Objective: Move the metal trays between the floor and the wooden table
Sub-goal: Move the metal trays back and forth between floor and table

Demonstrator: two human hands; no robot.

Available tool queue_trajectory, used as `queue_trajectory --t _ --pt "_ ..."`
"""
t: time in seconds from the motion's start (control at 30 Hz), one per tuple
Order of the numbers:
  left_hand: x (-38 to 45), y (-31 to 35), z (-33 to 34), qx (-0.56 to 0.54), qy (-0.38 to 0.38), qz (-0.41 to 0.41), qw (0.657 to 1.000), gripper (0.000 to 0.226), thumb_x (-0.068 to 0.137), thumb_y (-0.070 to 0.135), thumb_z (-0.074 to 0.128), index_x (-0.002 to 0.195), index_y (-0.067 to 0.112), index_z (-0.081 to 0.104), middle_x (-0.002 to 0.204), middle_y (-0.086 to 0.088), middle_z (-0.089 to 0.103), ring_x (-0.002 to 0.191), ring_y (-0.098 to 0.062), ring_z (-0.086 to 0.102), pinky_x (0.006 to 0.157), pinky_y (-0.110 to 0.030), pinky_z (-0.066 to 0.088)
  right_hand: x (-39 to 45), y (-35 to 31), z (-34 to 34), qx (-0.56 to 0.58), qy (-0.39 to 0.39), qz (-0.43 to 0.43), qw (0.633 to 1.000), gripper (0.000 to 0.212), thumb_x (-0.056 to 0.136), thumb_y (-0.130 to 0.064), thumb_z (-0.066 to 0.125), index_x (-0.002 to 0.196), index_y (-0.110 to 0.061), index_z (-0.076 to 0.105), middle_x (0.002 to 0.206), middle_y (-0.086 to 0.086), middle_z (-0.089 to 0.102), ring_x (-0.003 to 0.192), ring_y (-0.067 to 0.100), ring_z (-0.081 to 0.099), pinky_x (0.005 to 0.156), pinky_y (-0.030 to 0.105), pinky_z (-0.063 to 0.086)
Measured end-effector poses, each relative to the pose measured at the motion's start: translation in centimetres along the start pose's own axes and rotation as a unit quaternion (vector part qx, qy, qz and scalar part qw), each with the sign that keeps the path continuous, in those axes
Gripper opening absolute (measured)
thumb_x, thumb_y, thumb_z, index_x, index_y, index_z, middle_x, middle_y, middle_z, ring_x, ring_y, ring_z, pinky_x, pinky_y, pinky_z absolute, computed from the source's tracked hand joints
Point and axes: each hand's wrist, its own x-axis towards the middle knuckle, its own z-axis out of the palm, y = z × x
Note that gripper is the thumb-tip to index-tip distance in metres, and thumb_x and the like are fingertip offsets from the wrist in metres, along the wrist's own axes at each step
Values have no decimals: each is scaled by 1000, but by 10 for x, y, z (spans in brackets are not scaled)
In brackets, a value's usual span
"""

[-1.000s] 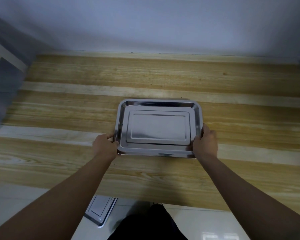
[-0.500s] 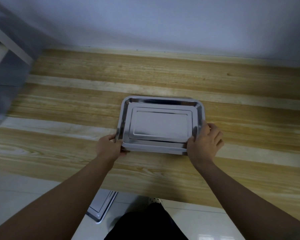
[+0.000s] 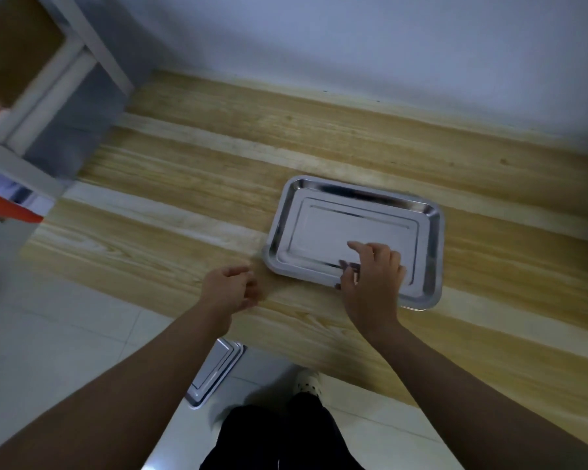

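Tray on counter — polished metal, mirror-glossy rim, duller satin base. Counter — wood, visible grain in pale and tan stripes, matt. Floor tray stack: same shiny metal. Floor: smooth light tiles, slight sheen. Trousers: dark matt cloth.
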Motion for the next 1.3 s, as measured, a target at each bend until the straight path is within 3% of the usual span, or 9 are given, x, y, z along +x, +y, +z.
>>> queue_trajectory --t 0.1,0.3,0.43,0.5,0.6,0.8,1.07,1.2,1.3 --pt "-2 -11 -24 -37 25 -5 999 22 94 3 58 115 1 60 102 -21 67 86 -30 66 80 -43 57 -5 -17 8 18 -27 -39 999 36 79 -7 59 114 -13 64 103 10 57 94 26 48 78 33 30" --pt "-8 -42 -76 -96 83 -14 992 18 93 4 59 110 1 64 86 -16 67 69 -24 65 69 -36 58 -22 -52 20 92 -113 -105 984 28 83 0 54 107 -9 66 94 7 53 87 23 50 74 36 44" --pt "-16 -68 -109 -127 116 -21 985 14 95 3 54 106 1 63 77 -12 64 63 -22 60 51 -25 55 -43 -83 30 137 -175 -136 965 22 89 -3 52 104 -8 67 94 2 54 79 15 50 66 31 42" --pt "-19 -86 -125 -146 128 -33 980 14 95 3 53 105 2 63 76 -12 63 62 -22 59 54 -27 55 -60 -98 37 153 -198 -161 955 22 89 -5 52 104 -10 67 94 -1 55 69 12 49 60 31 43" --pt "-24 -118 -151 -173 139 -55 973 14 94 4 55 103 1 65 77 -14 64 64 -25 60 65 -34 55 -89 -119 48 170 -251 -177 936 20 89 -6 53 103 -11 67 94 -2 56 61 19 54 58 40 50" --pt "-27 -192 -199 -235 161 -124 951 17 92 9 60 105 -1 66 81 -14 65 64 -25 61 60 -30 58 -149 -153 79 170 -338 -209 902 19 89 -12 53 102 -14 67 94 -4 57 61 19 56 63 42 51" --pt "-12 -287 -226 -275 176 -187 926 14 94 8 57 104 2 66 80 -12 66 65 -24 62 54 -28 58 -203 -147 139 122 -387 -198 892 20 91 -10 57 106 -13 70 97 -1 63 75 16 63 74 37 55" --pt "15 -334 -219 -297 170 -206 917 18 95 6 55 108 0 66 82 -14 66 67 -26 62 67 -35 57 -222 -129 185 100 -396 -204 890 17 90 -9 60 103 -9 72 95 2 68 78 17 64 76 36 55" --pt "39 -369 -210 -310 166 -213 912 18 96 5 53 108 1 65 81 -13 65 67 -25 62 66 -33 56 -236 -114 229 88 -407 -213 884 12 89 -9 61 95 -8 72 91 5 69 78 22 65 74 39 55"
